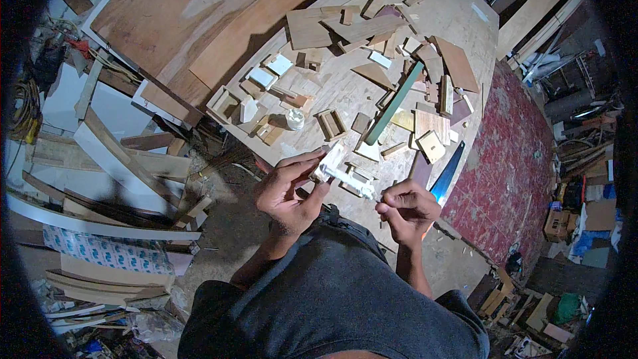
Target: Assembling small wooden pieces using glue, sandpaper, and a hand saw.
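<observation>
We hold a small pale wooden block in our left hand, fingers and thumb closed on its sides, just above the near edge of the worktable. Our right hand lies at 4 o'clock from the block, its thumb and fingertips pinched on the near end of a slender white piece; the far end of this piece meets the block, though we cannot tell whether it is stuck there or only touching.

Taking the block as our clock centre, we have a small open wooden box at 12 o'clock and a white jar at 11, with two white-topped blocks farther out in that direction. A long green bar slants between 1 and 2 o'clock over wood offcuts. At 3 o'clock we see a blue blade by the table's edge, with a worn red surface beyond it.
</observation>
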`<action>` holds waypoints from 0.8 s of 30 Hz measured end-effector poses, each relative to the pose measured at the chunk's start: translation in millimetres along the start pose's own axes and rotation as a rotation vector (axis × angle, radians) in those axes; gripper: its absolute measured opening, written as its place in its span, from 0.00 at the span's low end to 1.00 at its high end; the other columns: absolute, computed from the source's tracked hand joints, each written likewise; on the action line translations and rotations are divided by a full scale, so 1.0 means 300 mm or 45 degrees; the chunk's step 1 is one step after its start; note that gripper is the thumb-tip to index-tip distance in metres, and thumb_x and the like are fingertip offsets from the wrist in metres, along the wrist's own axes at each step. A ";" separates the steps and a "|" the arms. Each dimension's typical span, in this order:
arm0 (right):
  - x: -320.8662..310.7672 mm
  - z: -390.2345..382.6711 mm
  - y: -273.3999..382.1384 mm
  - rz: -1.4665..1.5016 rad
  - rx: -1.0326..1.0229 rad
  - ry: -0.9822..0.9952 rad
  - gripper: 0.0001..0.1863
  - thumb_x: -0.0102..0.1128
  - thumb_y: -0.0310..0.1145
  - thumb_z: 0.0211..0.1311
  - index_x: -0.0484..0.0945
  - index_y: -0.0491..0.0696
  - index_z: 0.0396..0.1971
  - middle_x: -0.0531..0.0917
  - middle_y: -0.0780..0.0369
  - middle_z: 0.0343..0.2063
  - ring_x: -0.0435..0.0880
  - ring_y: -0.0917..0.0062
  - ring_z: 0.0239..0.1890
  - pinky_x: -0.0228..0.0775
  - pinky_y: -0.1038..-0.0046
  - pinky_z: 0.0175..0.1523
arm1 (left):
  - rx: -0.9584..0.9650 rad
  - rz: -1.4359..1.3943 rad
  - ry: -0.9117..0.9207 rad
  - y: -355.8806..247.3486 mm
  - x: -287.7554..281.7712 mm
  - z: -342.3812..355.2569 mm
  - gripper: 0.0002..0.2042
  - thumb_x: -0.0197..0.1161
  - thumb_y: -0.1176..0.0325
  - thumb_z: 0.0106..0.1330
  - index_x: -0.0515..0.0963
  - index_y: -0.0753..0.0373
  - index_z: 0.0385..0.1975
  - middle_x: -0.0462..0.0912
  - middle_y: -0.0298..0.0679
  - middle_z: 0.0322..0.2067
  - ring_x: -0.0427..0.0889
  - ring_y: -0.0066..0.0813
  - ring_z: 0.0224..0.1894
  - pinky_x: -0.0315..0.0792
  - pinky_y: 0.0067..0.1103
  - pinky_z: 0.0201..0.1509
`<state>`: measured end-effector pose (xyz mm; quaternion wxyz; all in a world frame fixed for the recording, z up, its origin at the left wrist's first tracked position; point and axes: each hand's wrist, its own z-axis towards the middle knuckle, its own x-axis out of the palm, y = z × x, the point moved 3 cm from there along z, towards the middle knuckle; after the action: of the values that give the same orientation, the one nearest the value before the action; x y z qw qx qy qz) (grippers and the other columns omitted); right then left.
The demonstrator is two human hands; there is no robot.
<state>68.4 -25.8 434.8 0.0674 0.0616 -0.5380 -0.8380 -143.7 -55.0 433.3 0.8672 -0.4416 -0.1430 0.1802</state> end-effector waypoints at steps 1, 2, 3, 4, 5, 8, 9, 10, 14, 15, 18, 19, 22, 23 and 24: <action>-0.003 -0.002 -0.002 0.000 0.000 -0.001 0.08 0.73 0.17 0.43 0.82 0.39 0.24 0.84 0.56 0.24 0.83 0.74 0.26 0.73 0.76 0.32 | -0.003 -0.026 0.004 -0.004 0.000 0.002 0.18 0.69 0.85 0.53 0.75 0.77 0.44 0.81 0.57 0.46 0.84 0.38 0.48 0.82 0.25 0.48; -0.008 -0.004 -0.008 0.080 0.023 -0.008 0.08 0.73 0.17 0.44 0.81 0.39 0.24 0.84 0.56 0.24 0.83 0.75 0.25 0.73 0.77 0.31 | -0.007 -0.052 0.008 -0.006 0.000 0.003 0.18 0.69 0.85 0.53 0.75 0.77 0.45 0.81 0.56 0.46 0.84 0.38 0.48 0.82 0.24 0.48; -0.010 -0.005 -0.012 0.160 0.046 -0.014 0.08 0.73 0.18 0.45 0.81 0.38 0.24 0.83 0.55 0.24 0.82 0.76 0.25 0.74 0.78 0.29 | -0.008 -0.053 0.008 -0.007 -0.001 0.001 0.18 0.69 0.85 0.53 0.75 0.77 0.45 0.81 0.56 0.46 0.84 0.38 0.48 0.82 0.24 0.48; -0.008 -0.004 -0.011 0.159 0.047 -0.015 0.08 0.73 0.18 0.45 0.81 0.38 0.24 0.83 0.55 0.24 0.82 0.76 0.25 0.74 0.78 0.29 | -0.040 -0.038 0.015 -0.003 -0.001 -0.002 0.18 0.69 0.85 0.52 0.75 0.77 0.44 0.81 0.56 0.46 0.84 0.38 0.48 0.82 0.24 0.48; -0.009 -0.002 -0.017 0.215 0.145 -0.119 0.07 0.72 0.17 0.46 0.81 0.38 0.25 0.83 0.55 0.25 0.82 0.77 0.24 0.74 0.79 0.27 | -0.072 -0.023 0.021 0.002 -0.001 -0.006 0.18 0.69 0.85 0.52 0.75 0.76 0.44 0.82 0.56 0.46 0.84 0.39 0.48 0.83 0.24 0.48; -0.005 0.011 -0.039 0.245 0.262 -0.260 0.06 0.70 0.16 0.49 0.80 0.37 0.25 0.82 0.54 0.26 0.81 0.79 0.23 0.74 0.81 0.24 | -0.029 0.015 0.050 0.002 0.006 -0.016 0.19 0.69 0.86 0.54 0.73 0.75 0.45 0.79 0.59 0.46 0.82 0.37 0.46 0.79 0.26 0.48; -0.007 0.013 -0.045 0.220 0.283 -0.296 0.05 0.69 0.15 0.50 0.80 0.37 0.25 0.82 0.54 0.26 0.80 0.80 0.22 0.74 0.82 0.23 | -0.027 0.013 0.051 0.002 0.004 -0.017 0.19 0.69 0.86 0.54 0.73 0.75 0.45 0.79 0.59 0.46 0.82 0.37 0.46 0.79 0.26 0.48; -0.007 0.013 -0.045 0.200 0.273 -0.235 0.05 0.67 0.14 0.51 0.80 0.36 0.26 0.82 0.54 0.26 0.80 0.79 0.22 0.73 0.81 0.23 | -0.008 0.020 0.064 0.004 0.000 -0.017 0.19 0.70 0.86 0.53 0.73 0.74 0.45 0.79 0.59 0.46 0.82 0.38 0.47 0.79 0.26 0.49; -0.005 -0.005 -0.039 0.125 0.214 -0.054 0.06 0.70 0.18 0.49 0.82 0.37 0.27 0.83 0.54 0.26 0.81 0.79 0.23 0.71 0.81 0.24 | 0.075 -0.019 -0.003 0.028 -0.002 -0.011 0.17 0.70 0.84 0.51 0.76 0.75 0.42 0.82 0.56 0.44 0.85 0.41 0.47 0.83 0.25 0.48; -0.008 -0.007 -0.037 0.122 0.214 -0.056 0.06 0.70 0.18 0.49 0.82 0.37 0.27 0.83 0.54 0.26 0.81 0.79 0.23 0.71 0.81 0.24 | 0.074 -0.022 -0.001 0.029 0.000 -0.009 0.17 0.70 0.84 0.51 0.76 0.75 0.42 0.82 0.56 0.44 0.85 0.41 0.47 0.83 0.25 0.48; -0.009 -0.014 -0.035 0.167 0.161 0.073 0.08 0.73 0.22 0.49 0.82 0.38 0.27 0.83 0.54 0.25 0.81 0.78 0.22 0.71 0.81 0.23 | 0.072 -0.089 -0.006 0.028 0.001 -0.001 0.16 0.69 0.83 0.51 0.76 0.74 0.42 0.82 0.56 0.44 0.85 0.41 0.46 0.82 0.26 0.48; -0.009 -0.018 -0.033 0.165 0.160 0.068 0.08 0.73 0.22 0.49 0.82 0.38 0.27 0.83 0.54 0.25 0.81 0.78 0.22 0.71 0.81 0.23 | 0.102 -0.008 0.018 0.029 -0.002 0.000 0.16 0.69 0.83 0.51 0.76 0.74 0.41 0.83 0.56 0.44 0.85 0.42 0.46 0.82 0.27 0.48; -0.011 -0.018 -0.041 0.516 0.272 -0.165 0.05 0.68 0.20 0.54 0.80 0.38 0.28 0.81 0.55 0.25 0.79 0.78 0.19 0.69 0.81 0.19 | 0.100 0.030 0.029 0.029 0.006 -0.002 0.16 0.68 0.83 0.51 0.77 0.73 0.41 0.83 0.55 0.43 0.85 0.42 0.46 0.82 0.27 0.48; -0.011 -0.010 -0.050 0.515 0.271 -0.166 0.05 0.68 0.20 0.54 0.80 0.38 0.28 0.81 0.55 0.25 0.79 0.78 0.19 0.69 0.81 0.19 | 0.068 -0.010 0.013 0.031 0.007 -0.003 0.16 0.68 0.83 0.51 0.77 0.72 0.41 0.83 0.55 0.43 0.85 0.43 0.46 0.82 0.27 0.48; -0.013 -0.003 -0.070 0.487 0.314 -0.213 0.04 0.67 0.19 0.55 0.80 0.38 0.29 0.81 0.55 0.26 0.79 0.78 0.19 0.69 0.81 0.19 | 0.069 -0.010 0.013 0.032 0.007 -0.004 0.16 0.68 0.83 0.51 0.77 0.72 0.41 0.83 0.55 0.43 0.85 0.43 0.46 0.82 0.27 0.48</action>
<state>71.4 -17.3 415.6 0.1721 -0.1031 -0.6420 -0.7400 -143.2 -49.6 425.1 0.8803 -0.4184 -0.1354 0.1781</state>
